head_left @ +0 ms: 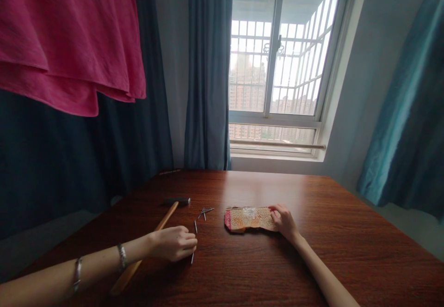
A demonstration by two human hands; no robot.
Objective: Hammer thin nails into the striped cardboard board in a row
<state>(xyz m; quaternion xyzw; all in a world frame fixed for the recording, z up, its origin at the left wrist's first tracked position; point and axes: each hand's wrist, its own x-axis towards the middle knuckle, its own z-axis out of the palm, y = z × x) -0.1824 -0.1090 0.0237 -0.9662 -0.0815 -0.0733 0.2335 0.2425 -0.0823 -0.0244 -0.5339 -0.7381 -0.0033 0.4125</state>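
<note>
Dot-patterned board (pixel 258 221), long axis nine-to-three, lies toward two o'clock from the left hand (pixel 175 243), curled over a nail (pixel 192 258), hold unclear; the nearer right hand (pixel 286 222) grips its three-o'clock end

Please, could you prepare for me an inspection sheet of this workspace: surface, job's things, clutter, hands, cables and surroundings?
Surface: glossy reddish-brown wood-grain table, reflecting window light.
Job's things: hammer with pale wooden handle and grey head; thin silvery metal nails, several piled loosely, others apart; flat, dotted, cream-coloured board with pink left end, material unclear.
Clutter: small item at the table's far left corner, too unclear to identify.
Hands: left hand bent over one nail, grip hidden; right hand touching the board's right end.
Cables: nothing seen.
Surroundings: blue fabric curtains, white-framed sliding window, hanging bright-pink cloth.
</note>
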